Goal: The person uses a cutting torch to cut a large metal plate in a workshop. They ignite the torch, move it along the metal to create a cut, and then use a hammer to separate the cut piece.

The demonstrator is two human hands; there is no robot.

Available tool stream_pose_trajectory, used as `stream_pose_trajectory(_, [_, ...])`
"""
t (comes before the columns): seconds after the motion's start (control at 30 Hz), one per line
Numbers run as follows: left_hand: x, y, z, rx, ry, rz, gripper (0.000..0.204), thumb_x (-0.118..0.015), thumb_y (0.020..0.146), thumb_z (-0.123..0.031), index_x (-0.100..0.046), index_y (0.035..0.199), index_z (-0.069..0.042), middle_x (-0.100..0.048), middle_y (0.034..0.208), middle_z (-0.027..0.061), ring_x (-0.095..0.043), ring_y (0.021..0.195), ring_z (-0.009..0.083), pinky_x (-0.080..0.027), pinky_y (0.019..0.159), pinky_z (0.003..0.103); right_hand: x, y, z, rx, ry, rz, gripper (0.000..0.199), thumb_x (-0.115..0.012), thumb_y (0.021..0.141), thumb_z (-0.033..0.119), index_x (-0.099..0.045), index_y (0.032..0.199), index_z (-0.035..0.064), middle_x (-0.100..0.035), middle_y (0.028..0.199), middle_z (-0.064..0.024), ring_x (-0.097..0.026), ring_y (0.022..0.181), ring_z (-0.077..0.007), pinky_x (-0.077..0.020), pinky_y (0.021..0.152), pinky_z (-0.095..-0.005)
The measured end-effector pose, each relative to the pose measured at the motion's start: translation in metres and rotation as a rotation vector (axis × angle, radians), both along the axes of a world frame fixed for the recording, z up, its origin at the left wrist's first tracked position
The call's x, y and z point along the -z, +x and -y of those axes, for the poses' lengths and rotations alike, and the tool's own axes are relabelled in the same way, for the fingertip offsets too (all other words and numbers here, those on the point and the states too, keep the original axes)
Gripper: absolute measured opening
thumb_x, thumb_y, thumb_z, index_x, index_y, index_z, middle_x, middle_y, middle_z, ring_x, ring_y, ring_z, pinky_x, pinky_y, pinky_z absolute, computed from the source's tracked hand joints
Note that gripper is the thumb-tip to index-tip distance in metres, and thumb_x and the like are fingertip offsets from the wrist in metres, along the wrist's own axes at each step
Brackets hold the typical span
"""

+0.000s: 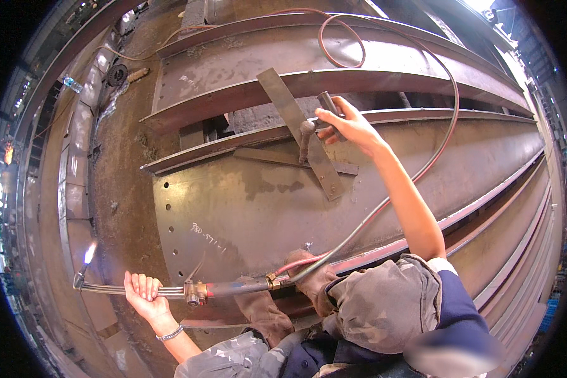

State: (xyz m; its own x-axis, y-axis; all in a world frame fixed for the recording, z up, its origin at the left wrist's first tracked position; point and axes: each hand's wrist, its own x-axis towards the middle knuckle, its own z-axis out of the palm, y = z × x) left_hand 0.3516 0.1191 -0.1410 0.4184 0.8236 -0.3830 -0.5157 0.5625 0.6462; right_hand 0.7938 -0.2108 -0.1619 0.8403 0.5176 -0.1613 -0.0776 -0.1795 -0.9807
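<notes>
My left hand (147, 301) is wrapped around the metal tubes of a gas cutting torch (236, 288), held level at the lower left. From the torch's bent tip burns a bright flame (91, 252). My right hand (354, 129) reaches forward with its fingers closed around a short dark metal cylinder (327, 103). Just left of that hand, a flat steel bar (283, 101) lies slantwise across the beam edges. A rusty rod with a rounded head (306, 129) stands against the bar. Under it lies a thin steel strip (268, 156) on the wide beam (252, 208).
Red and grey hoses (397, 195) run from the torch up the right side and loop over the far beam (246, 47). More long beams (510, 220) lie at the right. On the left are a dark round coil (116, 75) and a plastic bottle (72, 83).
</notes>
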Motion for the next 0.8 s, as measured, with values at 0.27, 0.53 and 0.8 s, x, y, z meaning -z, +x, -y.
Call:
stream_pose_trajectory(0.27, [0.007, -0.021, 0.003, -0.058, -0.008, -0.030, 0.052, -0.046, 0.110, -0.021, -0.032, 0.059, -0.019, -0.028, 0.046, -0.0056, -0.021, 0.035, 0.0053, -0.023, 0.036, 0.022, 0.027, -0.002, -0.018, 0.047, 0.300, -0.393, 0.011, -0.068, 0.095, 0.011, -0.060, 0.100, 0.0042, -0.059, 0.094, -0.0026, -0.036, 0.053, -0.0022, -0.0239, 0.041, -0.0194])
stream_pose_trajectory(0.53, [0.011, -0.034, 0.005, -0.102, -0.021, -0.114, 0.052, -0.047, 0.110, -0.020, -0.033, 0.061, -0.018, -0.026, 0.048, -0.0050, -0.020, 0.036, 0.0057, -0.023, 0.037, 0.022, 0.028, -0.056, 0.053, 0.278, 0.248, -0.500, 0.011, -0.064, 0.095, 0.011, -0.060, 0.102, 0.0040, -0.058, 0.094, -0.0012, -0.035, 0.050, -0.0011, -0.0245, 0.039, -0.0190])
stream_pose_trajectory(0.8, [0.008, -0.026, -0.003, -0.057, 0.007, -0.140, 0.050, -0.043, 0.112, -0.016, -0.031, 0.063, -0.017, -0.024, 0.052, -0.0035, -0.021, 0.039, 0.0058, -0.023, 0.037, 0.022, 0.016, -0.135, 0.091, 0.393, 0.209, -0.552, 0.013, -0.065, 0.095, 0.014, -0.059, 0.100, 0.0044, -0.056, 0.094, -0.0032, -0.032, 0.047, -0.0017, -0.0228, 0.039, -0.0209])
